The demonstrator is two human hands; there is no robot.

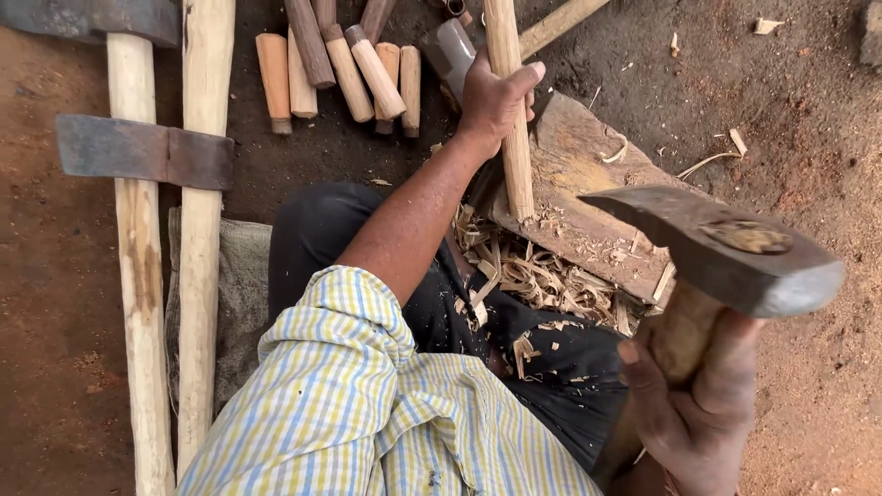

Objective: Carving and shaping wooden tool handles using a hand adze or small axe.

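The left hand [496,92] is wrapped tight around a wooden stick [513,119], standing on the wood block [588,184]. Near the block, the right hand [694,404] grips a hatchet [726,248].

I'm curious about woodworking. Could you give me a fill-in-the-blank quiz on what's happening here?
1. The left hand holds a wooden stick upright on a ___.
2. The right hand holds a ___ by its handle.
3. Wood ___ lie on the person's lap.

Missing words: block; hatchet; shavings
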